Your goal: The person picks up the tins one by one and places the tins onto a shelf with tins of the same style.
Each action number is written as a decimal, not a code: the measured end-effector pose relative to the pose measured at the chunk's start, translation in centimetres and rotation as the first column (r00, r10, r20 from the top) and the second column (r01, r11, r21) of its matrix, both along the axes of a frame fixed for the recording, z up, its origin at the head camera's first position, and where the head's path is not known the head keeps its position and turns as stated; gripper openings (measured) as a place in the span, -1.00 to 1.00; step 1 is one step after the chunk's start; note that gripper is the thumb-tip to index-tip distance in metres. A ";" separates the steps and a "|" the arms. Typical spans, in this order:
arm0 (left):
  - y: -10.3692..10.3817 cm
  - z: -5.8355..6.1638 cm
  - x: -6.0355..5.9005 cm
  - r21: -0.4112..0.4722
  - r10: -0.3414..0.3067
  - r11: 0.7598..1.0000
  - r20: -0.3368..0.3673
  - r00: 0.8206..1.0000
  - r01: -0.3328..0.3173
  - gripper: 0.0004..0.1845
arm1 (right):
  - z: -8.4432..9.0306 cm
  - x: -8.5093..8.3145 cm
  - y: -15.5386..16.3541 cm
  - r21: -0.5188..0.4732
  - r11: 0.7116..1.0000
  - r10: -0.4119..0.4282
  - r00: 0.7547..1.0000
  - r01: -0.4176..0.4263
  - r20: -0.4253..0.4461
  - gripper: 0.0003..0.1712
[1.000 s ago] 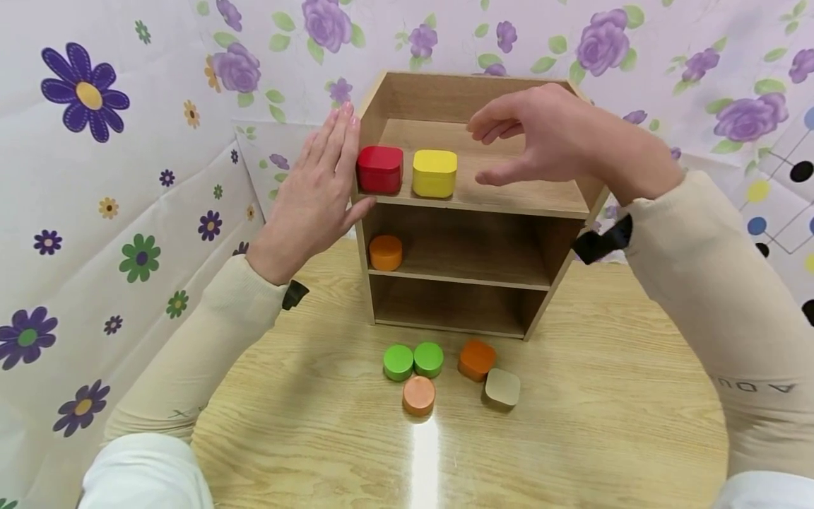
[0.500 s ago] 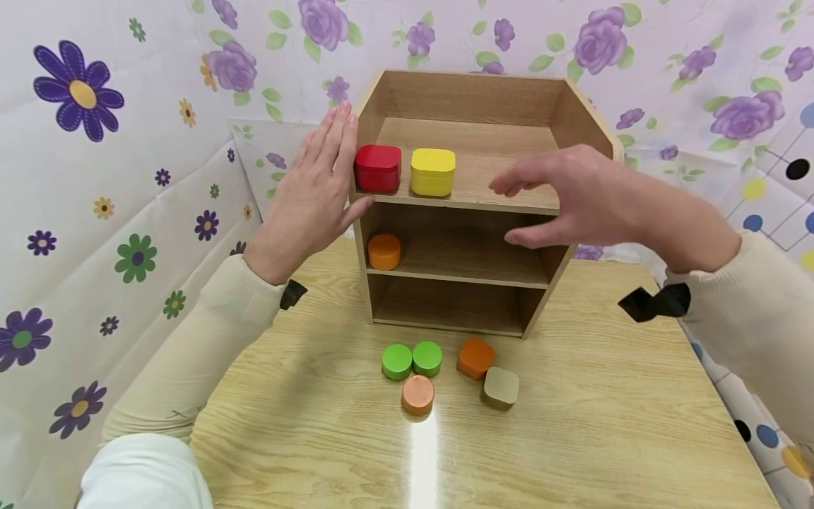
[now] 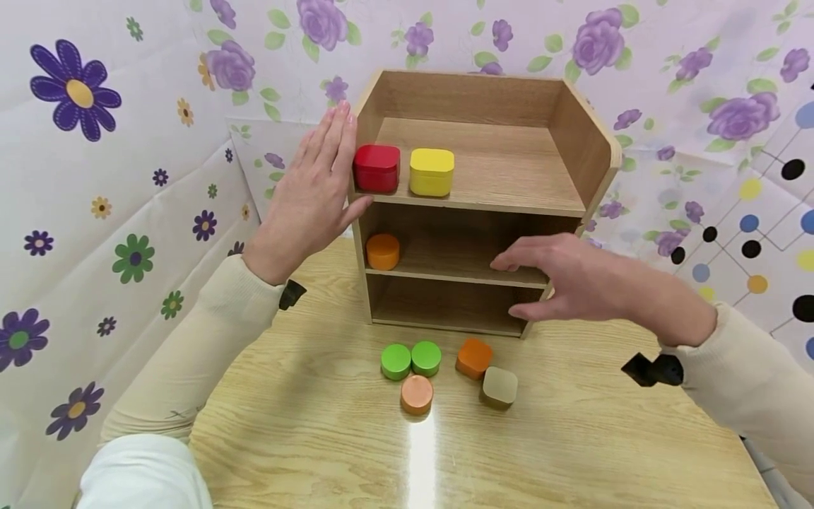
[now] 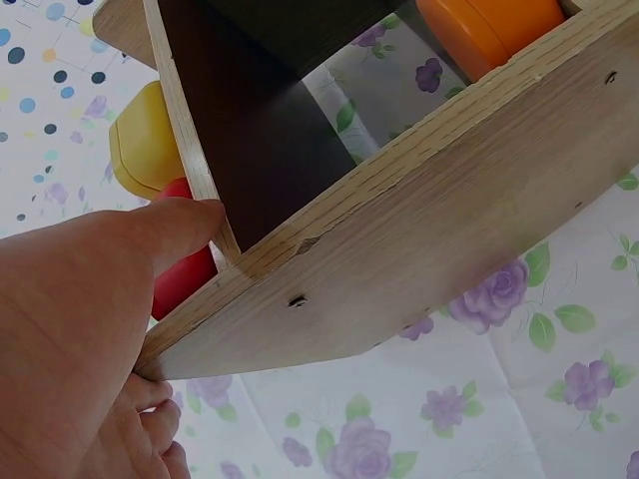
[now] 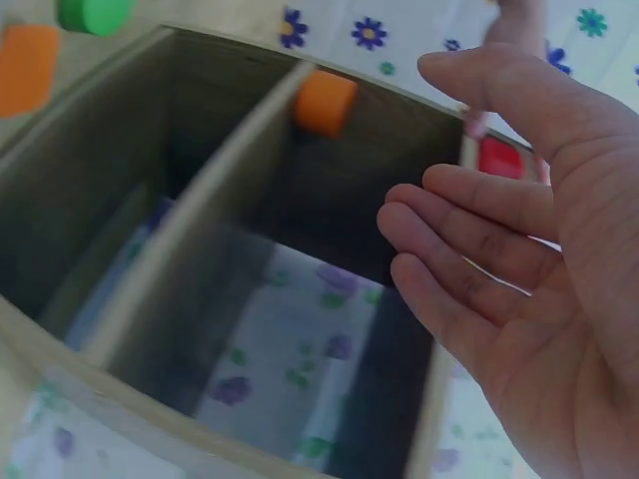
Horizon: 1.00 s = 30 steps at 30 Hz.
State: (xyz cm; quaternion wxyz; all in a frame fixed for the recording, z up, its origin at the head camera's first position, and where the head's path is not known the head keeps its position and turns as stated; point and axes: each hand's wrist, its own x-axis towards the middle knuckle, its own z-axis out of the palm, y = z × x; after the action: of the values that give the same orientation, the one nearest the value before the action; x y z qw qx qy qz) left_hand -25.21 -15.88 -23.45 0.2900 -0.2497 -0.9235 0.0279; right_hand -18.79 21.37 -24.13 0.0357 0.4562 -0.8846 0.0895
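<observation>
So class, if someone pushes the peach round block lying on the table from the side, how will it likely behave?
The peach round block lies flat on its face, so it should slide rather than roll. It looks solid and stiff. The glossy table probably lets it glide easily, perhaps into the green blocks.

Shelf unit (image 3: 575, 152) stands on table (image 3: 572, 438), toward its far edge, against wall. Top shelf: two square blocks side by side at front left corner, left one (image 3: 376, 168) next to side panel, other (image 3: 432, 172) just right of it. Middle shelf: one round block (image 3: 383, 251) at front left. Your left hand (image 3: 309, 198) lies flat against unit's left outer side. Your right hand (image 3: 575, 279) hovers before unit's lower right front. On table before unit: two round blocks touching (image 3: 410, 359), third round block (image 3: 416, 394) just nearer you, two square blocks (image 3: 486, 372) right of them.
</observation>
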 end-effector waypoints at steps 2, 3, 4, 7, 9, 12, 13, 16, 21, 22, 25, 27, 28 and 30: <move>0.0 0.0 0.0 0.000 0.001 1.000 -0.003 1.000 -0.001 0.10 | -1.3 0.1 0.3 0.006 1.000 0.000 1.000 0.000 0.017 -0.44; 0.0 0.0 0.0 0.000 0.001 1.000 -0.005 1.000 -0.001 0.10 | -2.0 0.1 0.4 0.010 1.000 -0.001 1.000 0.000 0.031 -0.44; 0.0 0.0 0.0 -0.001 0.001 1.000 -0.006 1.000 -0.001 0.10 | -2.6 0.1 0.5 0.015 1.000 -0.006 0.999 0.005 0.051 -0.44; 0.0 0.1 0.0 -0.005 0.002 1.000 -0.007 1.000 -0.002 0.10 | -4.4 0.2 0.9 0.036 0.999 -0.030 0.993 0.027 0.113 -0.43; 0.0 0.1 0.0 -0.005 0.002 1.000 -0.004 1.000 -0.002 0.11 | -5.6 0.3 1.1 0.045 0.999 -0.033 0.989 0.027 0.147 -0.43; 0.0 0.1 0.0 -0.006 0.004 1.000 0.000 1.000 -0.004 0.11 | -7.2 0.5 1.4 0.060 0.998 -0.038 0.982 0.027 0.185 -0.43; 0.0 0.1 0.0 -0.005 0.005 1.000 0.002 1.000 -0.005 0.11 | -7.8 0.5 1.4 0.064 0.998 -0.036 0.980 0.024 0.195 -0.42; 0.0 0.1 0.0 -0.003 0.007 1.000 0.006 1.000 -0.007 0.11 | -9.4 0.7 1.5 0.077 0.997 -0.033 0.974 0.017 0.223 -0.41; 0.0 0.1 0.0 0.001 0.007 1.000 0.008 1.000 -0.007 0.10 | -11.9 0.9 1.6 0.106 0.994 -0.045 0.965 0.018 0.257 -0.39; 0.0 0.1 0.0 0.000 0.008 1.000 0.007 1.000 -0.008 0.10 | -12.4 0.9 1.7 0.112 0.994 -0.047 0.964 0.019 0.260 -0.39; 0.1 0.1 0.1 -0.006 0.013 1.000 0.007 1.000 -0.012 0.10 | -13.7 1.0 1.8 0.124 0.992 -0.053 0.961 0.019 0.270 -0.38; 0.1 0.1 0.1 -0.011 0.015 1.000 0.005 1.000 -0.015 0.10 | -14.5 1.0 1.9 0.120 0.993 -0.049 0.961 0.017 0.274 -0.39; 0.1 0.1 0.1 -0.012 0.016 1.000 0.005 1.000 -0.016 0.10 | -14.9 1.0 2.0 0.115 0.993 -0.044 0.961 0.013 0.274 -0.39; 0.1 0.1 0.1 -0.011 0.014 1.000 0.004 1.000 -0.014 0.10 | -15.6 0.9 2.1 0.101 0.995 -0.027 0.964 0.000 0.266 -0.40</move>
State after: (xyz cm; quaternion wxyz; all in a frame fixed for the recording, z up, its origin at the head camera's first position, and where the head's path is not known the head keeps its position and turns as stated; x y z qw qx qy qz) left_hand -25.09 -15.79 -23.32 0.2865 -0.2448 -0.9256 0.0342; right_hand -17.86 23.45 -39.78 -0.1061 0.4353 -0.8878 0.1053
